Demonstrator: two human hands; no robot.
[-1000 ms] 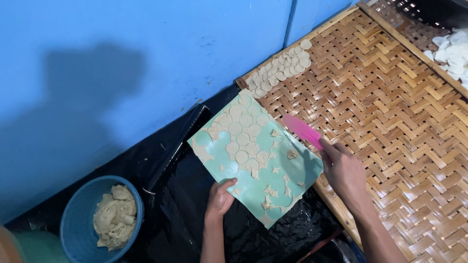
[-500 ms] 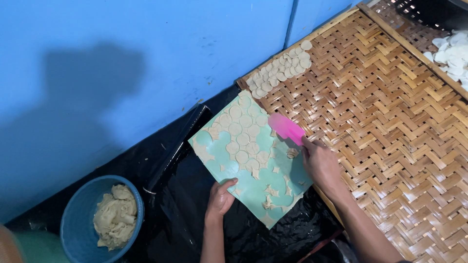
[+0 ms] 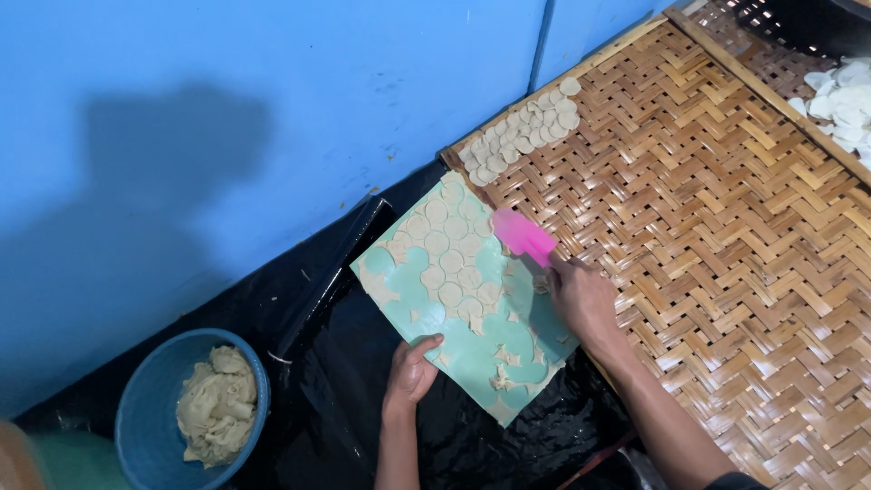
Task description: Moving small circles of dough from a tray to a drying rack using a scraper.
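Observation:
A pale green board (image 3: 413, 286) lies tilted over black plastic, covered with round cut dough discs (image 3: 450, 245) and dough scraps. My left hand (image 3: 413, 369) grips the board's near edge. My right hand (image 3: 579, 295) holds a pink scraper (image 3: 522, 236), whose blade rests on the board's far right edge beside the discs. A cluster of cut discs (image 3: 522, 133) lies on the woven bamboo mat (image 3: 717, 218) just beyond the board.
A blue bucket (image 3: 150, 390) with a lump of dough (image 3: 216, 408) stands at lower left. A blue wall (image 3: 227, 118) runs behind. More white discs (image 3: 839, 100) lie on a second mat at top right. Black plastic sheet (image 3: 318, 363) covers the floor.
My right hand has slid the pink scraper leftward and up across the board, toward the discs near the mat. My left hand stays on the board's edge.

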